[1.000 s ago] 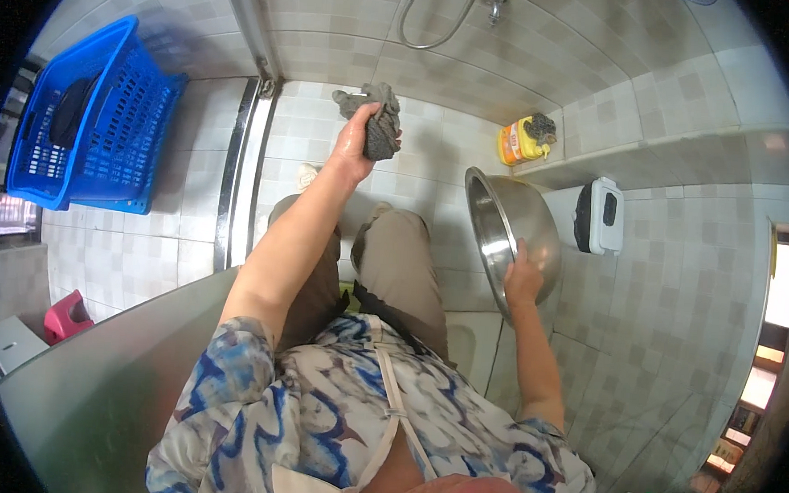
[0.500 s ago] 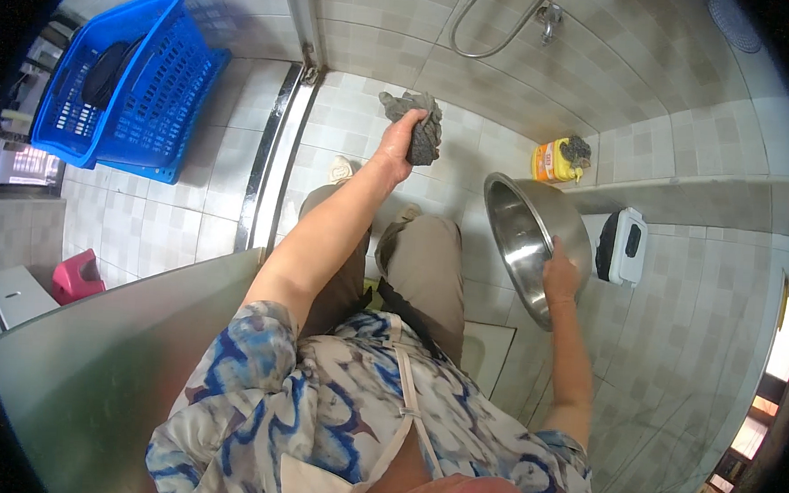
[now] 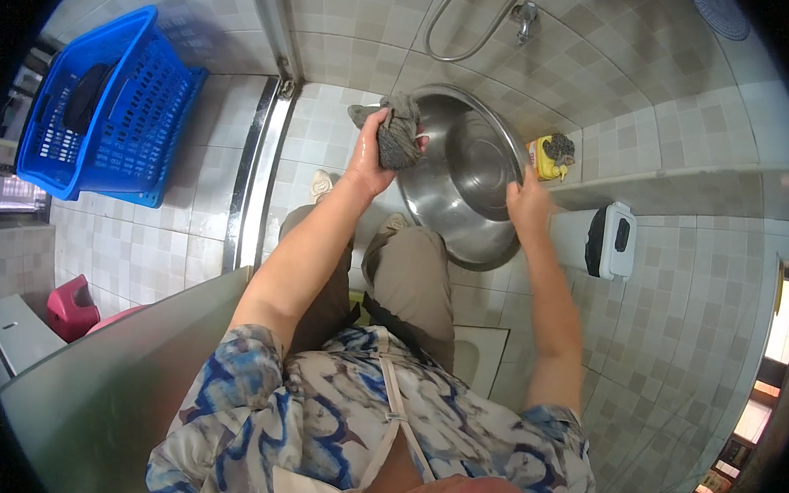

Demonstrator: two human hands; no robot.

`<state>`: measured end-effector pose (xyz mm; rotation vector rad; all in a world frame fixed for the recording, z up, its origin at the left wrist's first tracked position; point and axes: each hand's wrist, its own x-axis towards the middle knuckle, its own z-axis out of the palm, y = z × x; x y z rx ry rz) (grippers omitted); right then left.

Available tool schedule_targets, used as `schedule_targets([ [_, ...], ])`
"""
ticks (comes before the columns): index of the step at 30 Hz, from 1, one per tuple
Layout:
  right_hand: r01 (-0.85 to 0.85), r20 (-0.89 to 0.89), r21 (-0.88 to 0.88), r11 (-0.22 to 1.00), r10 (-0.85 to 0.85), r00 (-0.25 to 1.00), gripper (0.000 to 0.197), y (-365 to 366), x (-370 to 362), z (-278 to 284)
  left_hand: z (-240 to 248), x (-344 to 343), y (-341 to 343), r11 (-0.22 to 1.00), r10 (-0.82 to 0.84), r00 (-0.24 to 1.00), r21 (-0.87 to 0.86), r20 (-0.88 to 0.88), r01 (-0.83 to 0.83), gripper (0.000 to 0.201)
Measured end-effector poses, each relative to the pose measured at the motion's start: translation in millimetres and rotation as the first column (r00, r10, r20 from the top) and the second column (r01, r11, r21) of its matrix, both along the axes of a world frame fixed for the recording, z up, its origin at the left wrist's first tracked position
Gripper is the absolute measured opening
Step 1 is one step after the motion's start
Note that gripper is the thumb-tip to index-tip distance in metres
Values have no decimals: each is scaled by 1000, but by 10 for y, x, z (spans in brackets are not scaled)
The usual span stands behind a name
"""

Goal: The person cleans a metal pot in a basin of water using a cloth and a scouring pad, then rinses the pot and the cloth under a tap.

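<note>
A bunched dark grey cloth (image 3: 399, 132) is gripped in my left hand (image 3: 374, 156), at the left rim of a big stainless steel basin (image 3: 469, 179). The cloth covers part of that rim. My right hand (image 3: 528, 204) is closed on the basin's right rim. The basin is tilted, its open side turned toward me, and its inside shows bare metal.
Beyond the basin, a yellow container (image 3: 546, 156) with a scouring pad (image 3: 558, 148) on it stands by the wall. A white box with a dark panel (image 3: 611, 241) is at right. A blue basket (image 3: 116, 107) stands left, past a metal door track (image 3: 260, 177). A shower hose (image 3: 432, 34) hangs ahead.
The basin has swung left and forward in my right hand, its opening now turned more toward me. My left hand and the cloth have come to its left rim.
</note>
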<state>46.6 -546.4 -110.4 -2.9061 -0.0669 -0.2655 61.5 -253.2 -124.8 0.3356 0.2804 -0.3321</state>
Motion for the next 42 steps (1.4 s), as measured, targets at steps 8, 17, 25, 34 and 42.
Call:
schedule_targets([
  [8,-147,-22,-121,982,145,989,46,714,376,-314,158,60,49,991,61,996,-121,65,-53,41],
  [17,-284,-105,-150,947,270,957,25,1524,344,-268,28,142,92,997,43,996,-60,83,-38,40],
  [25,-458,-128,29,888,458,880,14,1844,224,-173,-128,234,346,991,129,992,26,-2,-129,37],
  [34,-423,6,93,901,425,905,16,1677,-125,-118,-261,311,220,852,328,944,442,-31,-281,54],
  [42,-329,47,194,924,326,944,43,1378,-326,-71,-297,421,237,712,399,917,629,3,-312,67],
])
